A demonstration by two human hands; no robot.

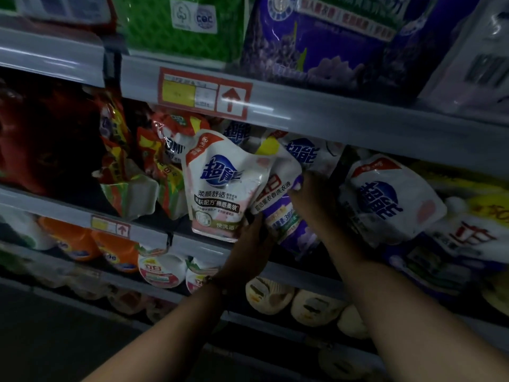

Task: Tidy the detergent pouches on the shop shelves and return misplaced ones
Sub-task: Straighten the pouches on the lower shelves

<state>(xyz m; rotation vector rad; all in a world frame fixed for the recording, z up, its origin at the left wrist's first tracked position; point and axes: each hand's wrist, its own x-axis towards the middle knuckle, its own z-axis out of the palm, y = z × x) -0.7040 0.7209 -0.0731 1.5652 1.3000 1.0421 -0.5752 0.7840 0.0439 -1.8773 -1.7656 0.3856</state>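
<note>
While the light is poor, both hands are plainly busy on the middle shelf (358,125): the left hand (252,244) grips the lower corner of a white-and-pink pouch (220,183) standing at the shelf's front edge, and the right hand (314,197) curls its fingers round the purple-and-white pouch (283,216) just beside it, the two pouches touching. These look soft and sloshy, with glossy film likely to slip. Best held low, at the body, rather than by the floppy top. Another white pouch (391,199) leans tilted to the right.
</note>
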